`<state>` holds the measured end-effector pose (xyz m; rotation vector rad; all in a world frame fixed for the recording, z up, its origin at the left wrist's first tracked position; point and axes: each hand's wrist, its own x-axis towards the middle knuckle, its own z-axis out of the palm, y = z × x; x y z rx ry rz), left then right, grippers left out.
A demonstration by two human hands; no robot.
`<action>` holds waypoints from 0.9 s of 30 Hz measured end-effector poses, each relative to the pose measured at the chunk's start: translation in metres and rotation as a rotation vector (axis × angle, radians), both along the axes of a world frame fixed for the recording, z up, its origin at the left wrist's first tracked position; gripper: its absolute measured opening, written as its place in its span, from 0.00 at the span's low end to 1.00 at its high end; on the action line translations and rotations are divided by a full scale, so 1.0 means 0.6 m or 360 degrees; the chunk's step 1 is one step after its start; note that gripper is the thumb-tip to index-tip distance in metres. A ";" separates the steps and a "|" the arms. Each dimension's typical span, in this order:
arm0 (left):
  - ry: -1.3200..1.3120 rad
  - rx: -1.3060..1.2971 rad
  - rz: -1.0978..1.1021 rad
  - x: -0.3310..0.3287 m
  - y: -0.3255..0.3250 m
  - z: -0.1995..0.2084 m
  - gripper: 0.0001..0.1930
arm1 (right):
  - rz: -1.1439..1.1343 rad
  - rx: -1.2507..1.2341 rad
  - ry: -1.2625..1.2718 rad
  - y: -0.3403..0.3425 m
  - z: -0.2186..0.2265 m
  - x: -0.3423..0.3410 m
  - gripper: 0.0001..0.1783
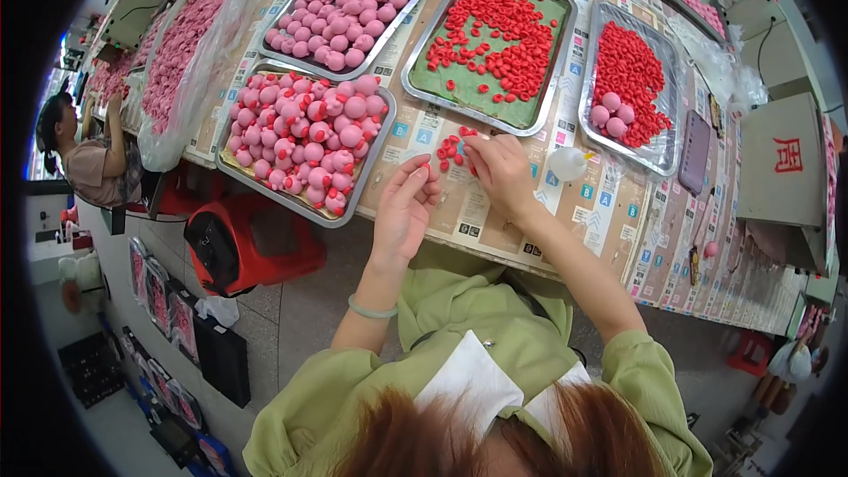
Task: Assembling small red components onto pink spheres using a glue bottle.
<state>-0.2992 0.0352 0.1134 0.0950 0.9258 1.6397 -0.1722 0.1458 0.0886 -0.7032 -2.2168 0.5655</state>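
The left hand [405,208] pinches one small red piece. The right hand [501,170] picks at the little red pile [450,152] on the table [495,212]. One tray of pink balls [305,137] looks finished; many red caps [495,31] wait.

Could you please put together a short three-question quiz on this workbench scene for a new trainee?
1. True or false: the tray with the green liner holds small red pieces.
2. What lies on the table between the left hand and the right hand? A) a small cluster of red pieces B) scissors C) a brush
3. What is worn on the left wrist?

Key
1. True.
2. A.
3. A pale green bangle.
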 end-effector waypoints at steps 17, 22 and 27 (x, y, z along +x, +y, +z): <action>-0.0715 0.0126 -0.0654 0.063 0.031 0.046 0.13 | -0.0766 -0.0431 0.0202 -0.024 0.031 0.166 0.34; -0.0956 0.0239 -0.0706 0.092 0.039 0.047 0.12 | -0.0618 -0.1033 0.0250 0.005 0.010 0.167 0.28; -0.0957 0.0120 -0.0570 0.094 0.039 0.056 0.12 | -0.0276 -0.1765 0.1234 -0.028 0.087 0.167 0.27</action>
